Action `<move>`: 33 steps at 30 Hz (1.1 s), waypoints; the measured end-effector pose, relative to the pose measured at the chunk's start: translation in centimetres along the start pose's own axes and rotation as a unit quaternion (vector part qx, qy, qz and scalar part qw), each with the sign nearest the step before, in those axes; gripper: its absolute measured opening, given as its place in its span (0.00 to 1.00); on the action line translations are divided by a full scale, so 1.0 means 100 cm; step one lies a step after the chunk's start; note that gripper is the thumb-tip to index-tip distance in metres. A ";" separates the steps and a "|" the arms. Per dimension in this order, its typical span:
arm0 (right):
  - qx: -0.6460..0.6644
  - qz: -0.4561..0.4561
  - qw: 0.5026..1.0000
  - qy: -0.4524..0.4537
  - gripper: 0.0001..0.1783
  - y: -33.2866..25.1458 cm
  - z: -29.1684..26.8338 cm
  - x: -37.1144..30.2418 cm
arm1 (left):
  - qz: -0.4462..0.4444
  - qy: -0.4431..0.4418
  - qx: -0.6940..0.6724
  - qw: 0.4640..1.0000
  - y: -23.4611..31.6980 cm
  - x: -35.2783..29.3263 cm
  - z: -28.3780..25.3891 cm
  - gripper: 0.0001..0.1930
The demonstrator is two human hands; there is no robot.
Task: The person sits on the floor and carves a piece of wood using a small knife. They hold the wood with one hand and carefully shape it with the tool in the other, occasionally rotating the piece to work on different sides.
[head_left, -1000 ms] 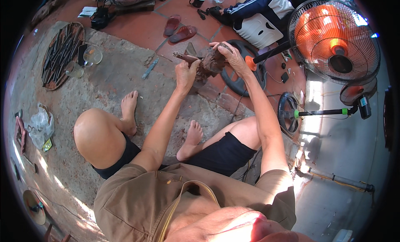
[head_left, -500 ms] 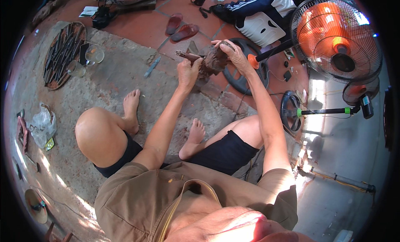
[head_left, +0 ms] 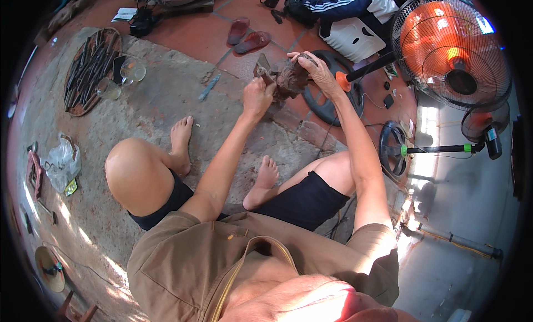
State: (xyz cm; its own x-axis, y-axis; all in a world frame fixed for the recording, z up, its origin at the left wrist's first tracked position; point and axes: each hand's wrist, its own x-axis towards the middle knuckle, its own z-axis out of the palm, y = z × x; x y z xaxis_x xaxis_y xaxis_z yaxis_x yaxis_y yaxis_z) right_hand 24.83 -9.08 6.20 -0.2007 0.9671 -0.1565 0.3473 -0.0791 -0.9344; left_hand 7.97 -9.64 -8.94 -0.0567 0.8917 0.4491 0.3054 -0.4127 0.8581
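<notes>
The brown rod that jutted out past my left hand (head_left: 259, 98) no longer shows its length; just a brown stub (head_left: 257, 73) rises above the knuckles, and the whole view has slid a little rightward. My left fingers are curled tight around that stub, though most of what they pinch is hidden. My right hand (head_left: 318, 77) clasps the right end of the rough brown carved piece (head_left: 290, 80), fingers bent over its top. So the piece sits between my two hands, held out beyond my feet. I judge this to be a steadying and adjusting step; the next move seems to call for a firm right-hand hold while the left works with control.

Under my reach lies a worn concrete slab (head_left: 161, 80), with red floor tiles (head_left: 233, 6) beyond. Left of my left hand are a blue strip (head_left: 209, 87), a glass mug (head_left: 132, 71) and a round basket (head_left: 76, 107) of dark sticks. Farther out, ahead of that hand, lie red slippers (head_left: 252, 42). Right of my right hand stands an orange pedestal fan (head_left: 436, 44), near a pale wall (head_left: 461, 200).
</notes>
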 end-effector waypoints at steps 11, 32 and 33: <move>-0.027 -0.013 1.000 0.007 0.32 0.002 -0.002 0.000 | -0.153 -0.028 -0.111 0.982 0.018 -0.007 -0.008 0.09; -0.054 -0.030 0.998 -0.001 0.26 0.000 -0.004 0.003 | -0.151 -0.022 -0.101 0.983 0.026 0.003 -0.021 0.09; -0.055 -0.041 0.998 -0.001 0.26 -0.001 -0.003 0.003 | -0.146 -0.015 -0.105 0.984 0.022 0.003 -0.018 0.09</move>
State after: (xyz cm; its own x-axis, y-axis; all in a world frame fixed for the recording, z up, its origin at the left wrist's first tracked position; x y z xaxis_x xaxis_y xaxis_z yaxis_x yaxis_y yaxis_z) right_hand 25.00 -8.70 6.29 -0.2335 0.9689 -0.0814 0.4289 0.0275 -0.9029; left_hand 6.97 -10.63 -6.50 -0.0841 0.9815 0.1720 0.0766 -0.1658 0.9832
